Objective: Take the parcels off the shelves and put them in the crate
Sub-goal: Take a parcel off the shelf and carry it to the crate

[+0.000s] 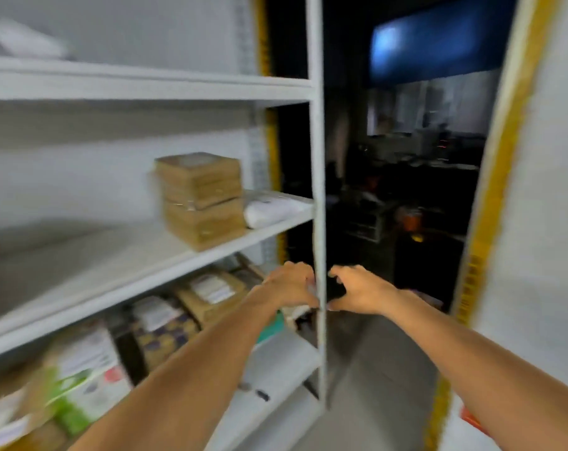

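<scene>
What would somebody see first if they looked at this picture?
Two bare arms stretch forward, with the left hand and right hand on either side of the shelving's white post. Next comes the stack of brown boxes on the middle shelf, with a soft white parcel beside it on the right. Below, labelled parcels crowd the lower shelf.

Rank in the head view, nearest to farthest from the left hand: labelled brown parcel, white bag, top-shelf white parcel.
1. Labelled brown parcel, lower shelf, beside left hand.
2. White bag, middle shelf, above.
3. Top-shelf white parcel, upper left.
</scene>
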